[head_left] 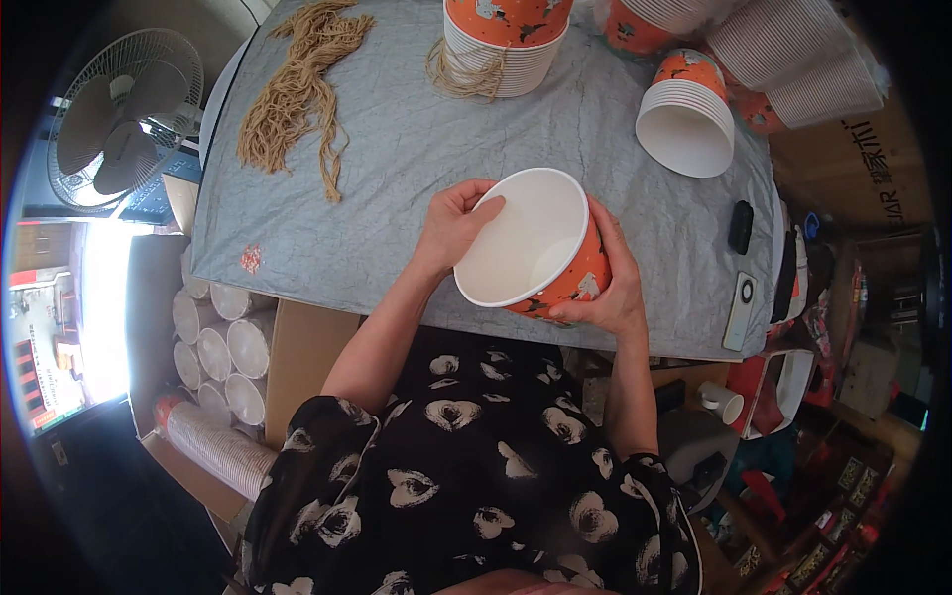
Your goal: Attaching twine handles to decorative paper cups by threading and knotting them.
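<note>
Holding one paper cup (535, 248) in both hands above the near edge of the worktop (397, 149).

We note the left hand (451, 226) pinching the cup's rim, thumb inside the white mouth; the right hand (610, 283) wraps the orange wall, fingers closed on it. The cup's long axis tilts, mouth facing up toward us and to the left, base away to the right. Straw-coloured cords (297, 94) lie at the far left corner; stacked cups (506, 45) stand along the far edge.
</note>
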